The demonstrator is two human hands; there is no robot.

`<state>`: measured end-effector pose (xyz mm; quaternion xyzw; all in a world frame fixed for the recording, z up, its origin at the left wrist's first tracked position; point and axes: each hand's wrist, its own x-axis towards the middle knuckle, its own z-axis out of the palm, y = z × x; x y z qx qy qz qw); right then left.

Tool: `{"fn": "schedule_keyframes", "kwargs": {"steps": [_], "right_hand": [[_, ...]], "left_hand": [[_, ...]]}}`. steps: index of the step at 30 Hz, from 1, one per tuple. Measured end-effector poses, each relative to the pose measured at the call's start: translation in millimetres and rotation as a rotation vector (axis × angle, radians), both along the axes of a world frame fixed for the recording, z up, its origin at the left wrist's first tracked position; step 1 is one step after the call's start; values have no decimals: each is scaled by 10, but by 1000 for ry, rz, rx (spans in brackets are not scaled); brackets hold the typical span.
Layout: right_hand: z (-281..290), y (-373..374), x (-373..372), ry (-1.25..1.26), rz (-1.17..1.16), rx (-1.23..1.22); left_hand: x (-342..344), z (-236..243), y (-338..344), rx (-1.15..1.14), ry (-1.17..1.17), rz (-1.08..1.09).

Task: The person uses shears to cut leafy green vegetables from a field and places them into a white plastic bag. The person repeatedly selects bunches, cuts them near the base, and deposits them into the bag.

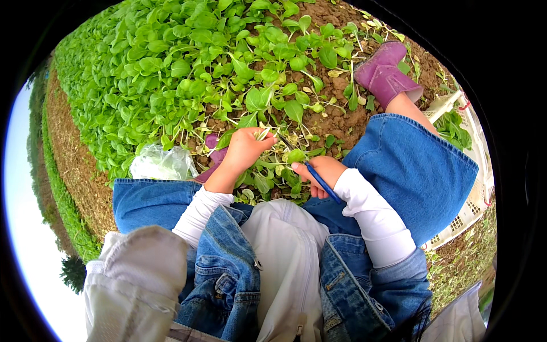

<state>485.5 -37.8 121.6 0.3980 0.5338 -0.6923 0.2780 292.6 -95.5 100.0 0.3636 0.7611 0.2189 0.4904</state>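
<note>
My left hand (246, 150) is closed around the pale stem ends of a leafy green (257, 100). Broad green leaves show just beyond the fingers, though which of them belong to the held plant is hard to tell. My right hand (322, 175) grips a knife with a blue handle (323, 181). Its thin dark blade points up and left toward the left hand's fingertips, close to the stems. Cut leaves and yellowed leaves (263, 181) lie on the ground below both hands.
A dense bed of leafy greens (165, 62) grows ahead and to the left. Bare brown soil (336, 122) shows ahead. A clear plastic bag (162, 163) lies by my left knee. On the right stands a white plastic crate (472, 199) with greens in it, beside my purple boot (387, 71).
</note>
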Motion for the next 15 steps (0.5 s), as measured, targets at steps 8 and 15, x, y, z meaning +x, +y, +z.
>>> {"fn": "schedule_keyframes", "kwargs": {"steps": [8, 15], "right_hand": [[-53, -15, -3, -41, -9, -32], [-146, -28, -20, -142, 233, 37]], "left_hand": [[27, 63, 33, -90, 9, -118], [23, -243, -88, -158, -6, -261]]}}
